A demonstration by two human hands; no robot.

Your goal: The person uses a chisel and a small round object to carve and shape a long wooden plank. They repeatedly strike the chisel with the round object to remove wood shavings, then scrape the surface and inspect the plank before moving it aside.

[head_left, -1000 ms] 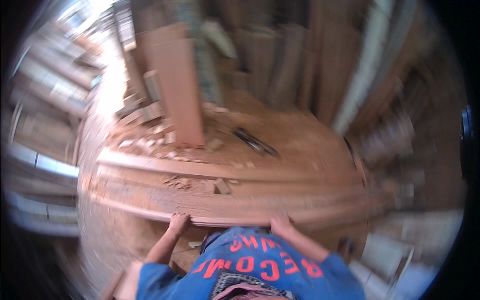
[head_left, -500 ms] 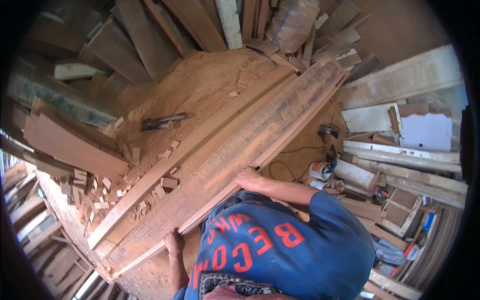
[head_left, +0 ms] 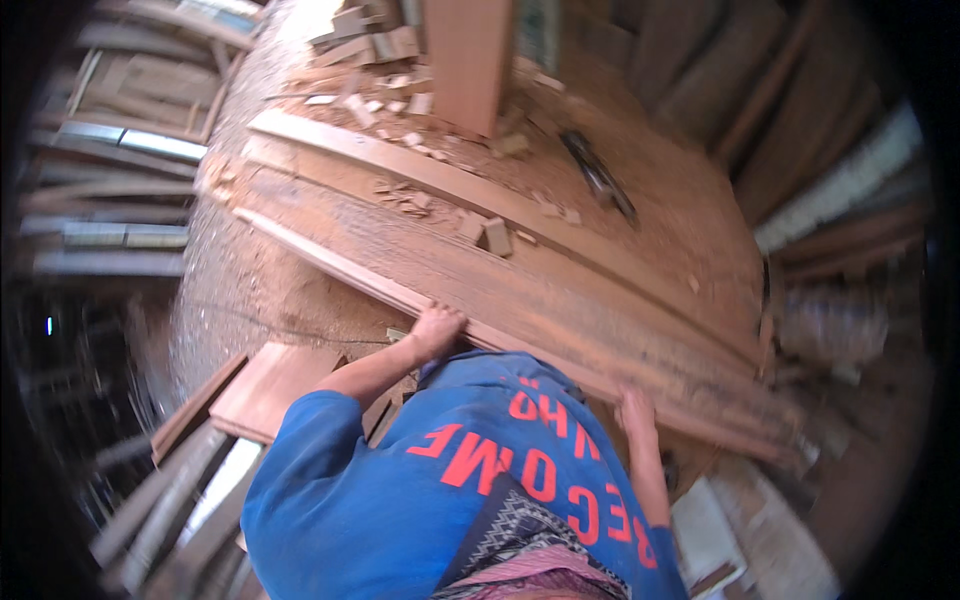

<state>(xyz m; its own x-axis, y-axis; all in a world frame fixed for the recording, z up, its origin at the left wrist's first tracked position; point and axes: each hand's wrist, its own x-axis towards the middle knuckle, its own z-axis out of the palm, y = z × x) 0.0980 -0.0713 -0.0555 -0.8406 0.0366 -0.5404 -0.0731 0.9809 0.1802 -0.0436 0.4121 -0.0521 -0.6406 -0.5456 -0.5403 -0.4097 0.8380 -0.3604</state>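
A long, narrow wooden strip (head_left: 330, 262) lies along the near edge of a broad, worn plank (head_left: 560, 320). My left hand (head_left: 438, 330) is closed around this strip near its middle, knuckles up. Farther right, my right hand (head_left: 634, 408) touches the same near edge; its fingers are blurred, so their grip is unclear. Beyond the plank a thick, pale beam (head_left: 400, 165) runs roughly parallel to it. Small wooden offcuts (head_left: 495, 237) sit between plank and beam, across from my left hand.
A dark elongated tool (head_left: 598, 175) lies on the sawdust beyond the beam, near an upright reddish board (head_left: 470, 60) and scattered blocks (head_left: 380, 45). Cut boards (head_left: 275, 390) are stacked by my left elbow. A thin cord (head_left: 235, 318) crosses the floor. Leaning timber stands at far right.
The view has swung left, so the plank now slopes down to the right across the picture. Both hands stay at the plank's near edge. The right-hand clutter has mostly left view.
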